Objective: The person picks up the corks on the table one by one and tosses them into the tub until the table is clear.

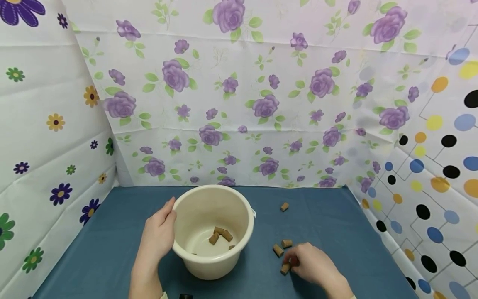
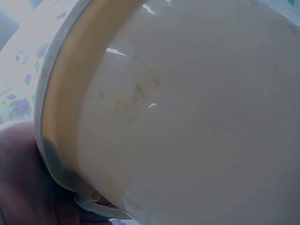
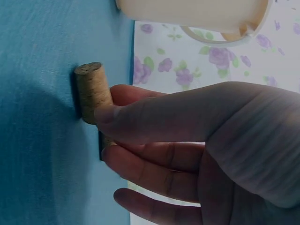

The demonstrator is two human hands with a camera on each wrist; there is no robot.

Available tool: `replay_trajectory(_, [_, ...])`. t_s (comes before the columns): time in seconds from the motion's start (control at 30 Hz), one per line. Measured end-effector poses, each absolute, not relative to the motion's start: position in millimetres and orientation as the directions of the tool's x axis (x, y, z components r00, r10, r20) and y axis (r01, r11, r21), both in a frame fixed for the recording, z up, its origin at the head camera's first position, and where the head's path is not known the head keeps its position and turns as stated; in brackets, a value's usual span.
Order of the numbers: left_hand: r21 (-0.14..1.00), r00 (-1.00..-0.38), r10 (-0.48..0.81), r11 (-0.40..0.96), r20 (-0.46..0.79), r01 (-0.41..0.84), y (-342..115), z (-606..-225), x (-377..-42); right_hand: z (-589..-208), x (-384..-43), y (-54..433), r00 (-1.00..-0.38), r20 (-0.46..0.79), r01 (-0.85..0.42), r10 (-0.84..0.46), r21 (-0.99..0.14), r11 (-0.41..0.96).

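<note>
A cream plastic bucket (image 1: 213,265) stands on the blue-covered table, tipped slightly forward, with several corks (image 1: 214,238) at its bottom. My left hand (image 1: 158,232) grips the bucket's rim on the left side. Up close in the left wrist view, the bucket wall (image 2: 187,117) fills the picture, with part of the hand (image 2: 23,173) at the rim and handle. To the right of the bucket, my right hand (image 1: 311,263) pinches a cork (image 3: 91,89) between thumb and index finger, low over the cloth. Two other corks (image 1: 278,250) lie just beyond those fingertips.
A lone cork (image 1: 284,207) lies farther back on the blue cloth (image 1: 328,224). At the front edge, a small black object (image 1: 185,296) is partly cut off. Patterned sheets (image 1: 239,104) enclose the table at the back and both sides.
</note>
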State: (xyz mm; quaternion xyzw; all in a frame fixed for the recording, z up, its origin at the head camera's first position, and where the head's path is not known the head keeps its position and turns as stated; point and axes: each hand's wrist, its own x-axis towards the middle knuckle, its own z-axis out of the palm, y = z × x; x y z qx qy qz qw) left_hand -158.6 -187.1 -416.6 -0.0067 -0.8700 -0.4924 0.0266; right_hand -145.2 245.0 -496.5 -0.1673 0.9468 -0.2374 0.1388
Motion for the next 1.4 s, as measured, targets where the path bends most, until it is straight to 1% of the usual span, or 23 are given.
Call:
replay_trajectory(0.37, [0.857, -0.998, -0.017, 0.513, 0.054, 0.037, -186.3, -416.3, -159.2, -505.3, -147.9, 241.7, -0.927, -0.081, -0.302, -0.367, -0.421, 0.855])
replay_trajectory(0.5, [0.857, -0.998, -0.020, 0.514, 0.057, 0.039, -185.8, -416.1, -159.7, -506.2, -146.7, 241.2, -0.932, -0.071, -0.298, -0.354, -0.404, 0.865])
replay_trajectory(1.1, [0.861, -0.999, -0.012, 0.507, 0.046, 0.034, -187.7, -417.5, -157.9, -507.3, -146.4, 241.5, -0.929, -0.137, -0.261, -0.343, -0.413, 0.873])
replay_trajectory(1.4, [0.859, -0.998, -0.016, 0.511, 0.057, 0.041, -187.7, -416.4, -158.6, -499.8, -147.6, 245.7, -0.918, -0.176, -0.253, -0.355, -0.427, 0.868])
